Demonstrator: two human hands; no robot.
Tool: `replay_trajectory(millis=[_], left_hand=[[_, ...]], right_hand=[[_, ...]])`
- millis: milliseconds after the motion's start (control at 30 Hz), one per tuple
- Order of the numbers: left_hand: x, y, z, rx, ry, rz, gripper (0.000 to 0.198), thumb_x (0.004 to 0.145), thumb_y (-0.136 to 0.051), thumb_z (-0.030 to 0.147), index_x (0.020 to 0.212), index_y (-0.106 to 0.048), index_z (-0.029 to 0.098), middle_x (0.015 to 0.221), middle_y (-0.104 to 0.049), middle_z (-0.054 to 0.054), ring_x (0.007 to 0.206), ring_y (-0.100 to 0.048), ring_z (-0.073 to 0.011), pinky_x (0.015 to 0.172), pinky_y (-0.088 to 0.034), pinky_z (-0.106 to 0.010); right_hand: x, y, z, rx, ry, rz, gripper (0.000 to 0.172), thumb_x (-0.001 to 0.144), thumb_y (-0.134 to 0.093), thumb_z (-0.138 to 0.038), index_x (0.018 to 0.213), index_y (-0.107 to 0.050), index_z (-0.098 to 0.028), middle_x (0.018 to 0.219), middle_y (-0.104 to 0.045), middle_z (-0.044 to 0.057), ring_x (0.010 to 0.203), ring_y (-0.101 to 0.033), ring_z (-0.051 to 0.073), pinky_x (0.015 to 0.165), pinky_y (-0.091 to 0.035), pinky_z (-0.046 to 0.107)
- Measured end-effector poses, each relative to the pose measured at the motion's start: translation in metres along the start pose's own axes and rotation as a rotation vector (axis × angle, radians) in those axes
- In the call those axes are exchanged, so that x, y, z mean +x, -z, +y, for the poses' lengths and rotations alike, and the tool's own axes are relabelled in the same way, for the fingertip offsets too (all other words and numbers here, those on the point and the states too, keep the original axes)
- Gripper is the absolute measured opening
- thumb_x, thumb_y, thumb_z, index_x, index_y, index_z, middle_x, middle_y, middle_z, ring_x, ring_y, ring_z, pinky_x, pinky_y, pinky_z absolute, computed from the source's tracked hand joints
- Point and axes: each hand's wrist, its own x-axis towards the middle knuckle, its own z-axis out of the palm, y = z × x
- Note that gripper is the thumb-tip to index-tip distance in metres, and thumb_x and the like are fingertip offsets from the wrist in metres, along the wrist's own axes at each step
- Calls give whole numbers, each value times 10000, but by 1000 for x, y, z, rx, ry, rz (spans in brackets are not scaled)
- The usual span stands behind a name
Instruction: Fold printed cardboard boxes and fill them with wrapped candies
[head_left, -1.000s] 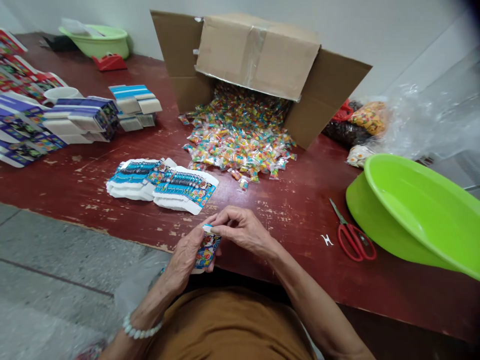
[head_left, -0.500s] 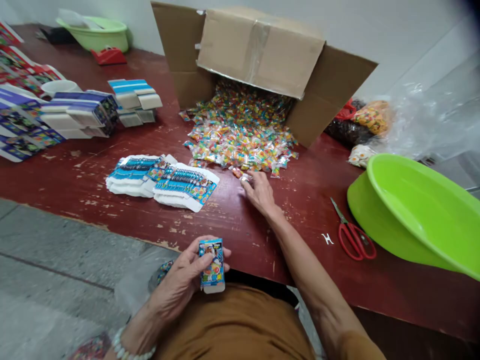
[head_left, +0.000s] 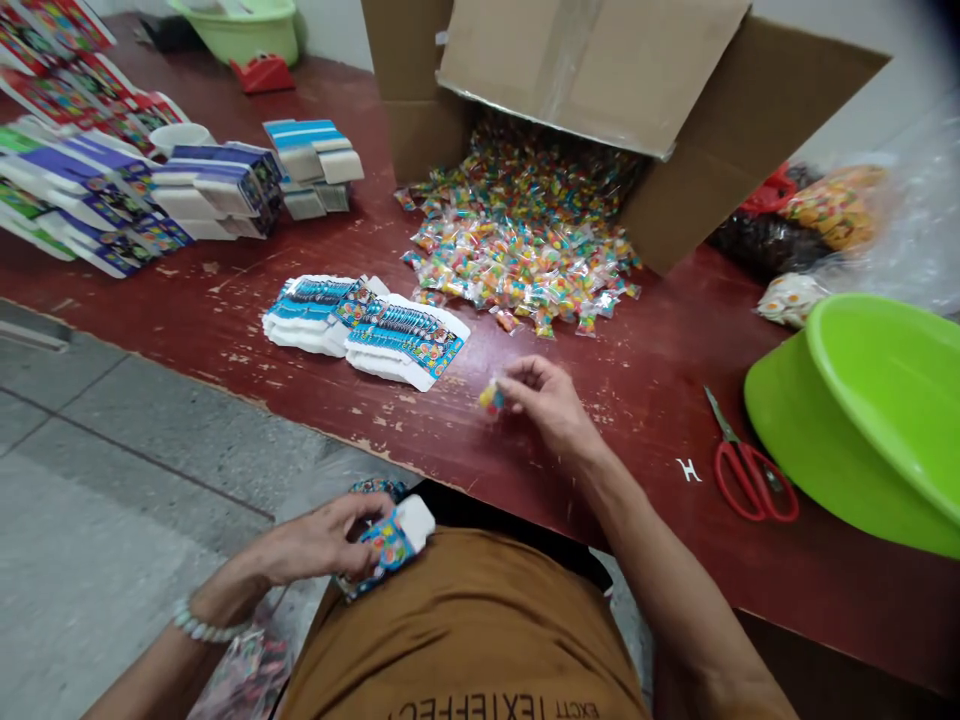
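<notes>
My left hand (head_left: pixel 334 537) is closed around a small blue printed candy box (head_left: pixel 391 543), tilted against my shirt with its white end flap up to the right. A small clear packet of colourful candy (head_left: pixel 492 397) is pinched between the thumb and fingers of my right hand (head_left: pixel 546 405), above the table. Beyond it, a heap of wrapped candies (head_left: pixel 517 255) spills from a cardboard carton (head_left: pixel 555 65) lying on its side. Two rows of flattened blue candy boxes (head_left: pixel 409 340) lie left of my right hand.
Red-handled scissors (head_left: pixel 754 480) and a white H-shaped scrap (head_left: pixel 688 470) lie at the right, beside a large green basin (head_left: pixel 780 420). Stacked purple boxes (head_left: pixel 217 190) and blue-and-white boxes (head_left: pixel 315 165) stand at the left. The red table (head_left: pixel 645 360) has its front edge near my waist.
My right hand has drawn back from the heap with a candy packet. My left hand has moved left and turned the box from upright to slanted. The camera view has shifted.
</notes>
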Motion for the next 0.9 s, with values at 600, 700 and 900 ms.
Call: replay_trajectory(millis=[600,700,900], left_hand=[[30,-59,57,-591,-296,218,497,805,-662,389,1221,-436,235,753,-688,-14,534,-645,-161,365,-386,-161],[32,-60,62,-662,-238,237,558,811,-613,605,1169,-469,203,711,-692,-42,511,-647,-185,354,-386,-183],[40,-58,58,-575,-257,291,482,758,-654,576,1030,-547,193,633,-677,-14,472,-610,-162,356,-410,-193]], right_hand=[[-55,-54,-13,-180,324,-171,129,898,-646,-295,817,-716,-223,901,-642,27,903,-588,170,863,-468,349],[-53,-49,-11,105,57,-166,185,871,-691,-374,991,-690,-234,928,-622,20,876,-600,160,804,-506,316],[-52,-53,-1,400,-219,-509,428,700,-848,-428,1013,-644,-221,861,-677,15,622,-625,146,536,-535,274]])
